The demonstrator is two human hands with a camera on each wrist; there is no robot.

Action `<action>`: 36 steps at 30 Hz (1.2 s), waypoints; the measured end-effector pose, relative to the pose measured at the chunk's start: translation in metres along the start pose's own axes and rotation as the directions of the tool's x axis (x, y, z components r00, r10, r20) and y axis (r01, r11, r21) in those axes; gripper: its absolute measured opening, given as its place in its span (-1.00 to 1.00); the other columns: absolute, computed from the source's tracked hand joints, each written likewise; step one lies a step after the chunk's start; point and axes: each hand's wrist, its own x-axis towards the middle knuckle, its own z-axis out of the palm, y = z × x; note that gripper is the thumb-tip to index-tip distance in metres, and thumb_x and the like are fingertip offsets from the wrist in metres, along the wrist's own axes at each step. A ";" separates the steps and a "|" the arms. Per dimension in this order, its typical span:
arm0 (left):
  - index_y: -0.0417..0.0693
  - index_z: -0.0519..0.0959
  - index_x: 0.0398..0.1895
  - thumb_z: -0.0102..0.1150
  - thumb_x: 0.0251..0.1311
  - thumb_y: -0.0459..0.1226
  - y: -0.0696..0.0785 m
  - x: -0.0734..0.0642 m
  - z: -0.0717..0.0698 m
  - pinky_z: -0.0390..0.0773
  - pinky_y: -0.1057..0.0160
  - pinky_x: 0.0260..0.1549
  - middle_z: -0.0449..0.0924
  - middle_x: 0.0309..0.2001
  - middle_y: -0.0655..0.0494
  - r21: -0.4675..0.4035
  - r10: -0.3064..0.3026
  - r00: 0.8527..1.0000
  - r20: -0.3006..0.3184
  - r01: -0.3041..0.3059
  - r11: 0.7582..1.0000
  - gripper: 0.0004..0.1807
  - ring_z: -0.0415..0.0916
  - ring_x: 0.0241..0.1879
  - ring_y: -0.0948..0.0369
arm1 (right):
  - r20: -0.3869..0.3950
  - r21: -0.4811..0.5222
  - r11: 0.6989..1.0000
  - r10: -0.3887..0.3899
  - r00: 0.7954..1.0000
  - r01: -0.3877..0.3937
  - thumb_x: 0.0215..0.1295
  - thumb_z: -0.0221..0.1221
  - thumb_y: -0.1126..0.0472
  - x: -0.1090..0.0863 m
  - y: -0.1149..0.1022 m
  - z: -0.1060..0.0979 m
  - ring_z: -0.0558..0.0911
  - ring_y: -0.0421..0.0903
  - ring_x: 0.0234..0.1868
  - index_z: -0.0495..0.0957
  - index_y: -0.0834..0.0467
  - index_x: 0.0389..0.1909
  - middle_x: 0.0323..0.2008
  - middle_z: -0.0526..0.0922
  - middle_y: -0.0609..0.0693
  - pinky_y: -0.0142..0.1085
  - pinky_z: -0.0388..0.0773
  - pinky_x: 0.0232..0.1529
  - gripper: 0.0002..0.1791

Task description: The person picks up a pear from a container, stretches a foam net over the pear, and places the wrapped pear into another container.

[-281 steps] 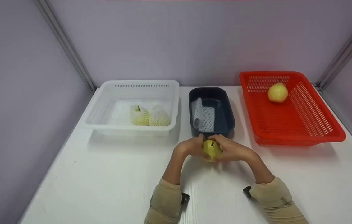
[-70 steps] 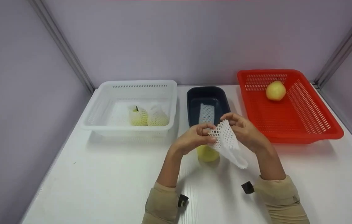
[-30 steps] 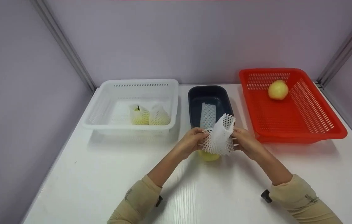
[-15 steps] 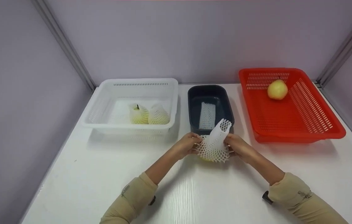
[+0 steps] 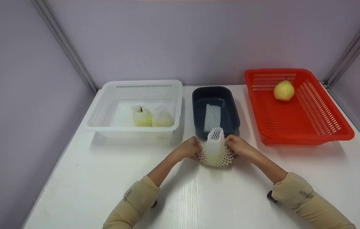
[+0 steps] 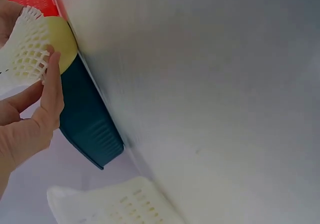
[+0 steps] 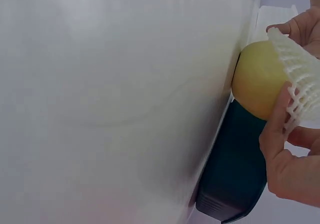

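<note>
Pale panels stand behind and beside a white table [image 5: 186, 197]. On it, just in front of the dark box, rests a yellow fruit [image 7: 255, 74], its top under a white foam net [image 5: 215, 148] and its lower part bare in both wrist views. The net's narrow end stands up as a tube; its wide edge flares around the fruit.

The left hand [image 5: 190, 148] and right hand [image 5: 239, 147] are apart on opposite sides, each pinching the net's edge between thumb and fingers. The likeliest trouble, I judge, is tearing: the mesh is thin, and a hard pull at two points could snap strands. Uneven pulling could seat the net askew or tip the fruit, since the fingers seem to grip mostly foam (whether any also steady the fruit, I cannot tell).

Just behind is the dark box [image 5: 230, 122], holding a flat spare sleeve [image 5: 212, 117]; a forward slip could knock the fruit against its wall. Farther out, the white basket [image 5: 132, 129] holds two netted fruits [image 5: 162, 118] side by side, where a careless drop could bruise them. The red basket [image 5: 291, 127] holds one bare fruit [image 5: 284, 90], unprotected if jostled.
</note>
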 end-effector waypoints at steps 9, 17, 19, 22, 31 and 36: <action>-0.36 0.35 0.01 -0.03 0.20 -0.52 0.019 -0.012 -0.004 0.47 0.11 -0.15 0.47 -0.10 -0.24 0.746 0.212 0.976 -0.053 -0.102 0.659 -0.71 0.47 -0.10 -0.04 | 0.055 -0.305 0.937 -0.162 0.985 0.171 0.29 0.00 0.34 -0.008 -0.011 -0.019 0.50 0.17 -0.11 0.32 0.37 0.00 -0.09 0.48 0.28 -0.03 0.47 -0.10 -0.70; -0.28 0.18 0.27 0.32 -0.01 -0.41 0.034 -0.027 -0.010 0.25 0.12 0.12 0.21 0.22 -0.19 0.679 0.276 0.954 0.113 -0.277 0.680 -0.25 0.21 0.20 -0.02 | 0.203 -0.321 0.884 -0.285 0.937 0.339 0.14 0.23 0.26 -0.024 -0.029 -0.025 0.34 0.19 0.10 0.24 0.37 0.16 0.12 0.33 0.28 0.02 0.38 0.02 -0.40; -0.29 0.17 0.28 0.36 -0.04 -0.37 0.036 -0.028 -0.007 0.22 0.13 0.15 0.21 0.24 -0.18 0.643 0.309 0.942 0.128 -0.316 0.698 -0.20 0.19 0.22 -0.01 | 0.206 -0.308 0.882 -0.304 0.930 0.356 0.13 0.26 0.22 -0.026 -0.032 -0.023 0.34 0.18 0.11 0.24 0.35 0.18 0.13 0.33 0.26 0.02 0.38 0.02 -0.36; -0.27 0.20 0.28 0.38 -0.06 -0.37 0.036 -0.027 -0.003 0.23 0.15 0.14 0.27 0.22 -0.14 0.602 0.354 0.926 0.135 -0.360 0.712 -0.20 0.23 0.20 0.01 | 0.200 -0.289 0.879 -0.333 0.921 0.380 0.12 0.26 0.23 -0.026 -0.033 -0.017 0.36 0.18 0.11 0.25 0.35 0.19 0.13 0.35 0.24 0.04 0.36 0.03 -0.36; -0.17 0.33 0.20 0.38 -0.10 -0.43 0.030 -0.020 0.009 0.31 0.17 0.08 0.42 0.09 -0.09 0.600 0.404 0.906 0.125 -0.393 0.697 -0.29 0.35 0.10 0.04 | 0.180 -0.336 0.856 -0.351 0.919 0.393 0.10 0.26 0.34 -0.023 -0.028 -0.004 0.46 0.17 0.01 0.30 0.37 0.12 0.03 0.44 0.24 -0.01 0.44 -0.04 -0.44; -0.24 0.27 0.23 0.39 -0.08 -0.36 0.031 -0.017 0.012 0.35 0.17 0.04 0.40 0.10 -0.12 0.637 0.359 0.925 0.126 -0.353 0.685 -0.25 0.36 0.07 0.02 | 0.176 -0.390 0.822 -0.376 0.910 0.415 0.04 0.28 0.40 -0.021 -0.025 -0.001 0.47 0.19 -0.02 0.31 0.42 0.10 -0.01 0.46 0.28 0.02 0.41 -0.03 -0.42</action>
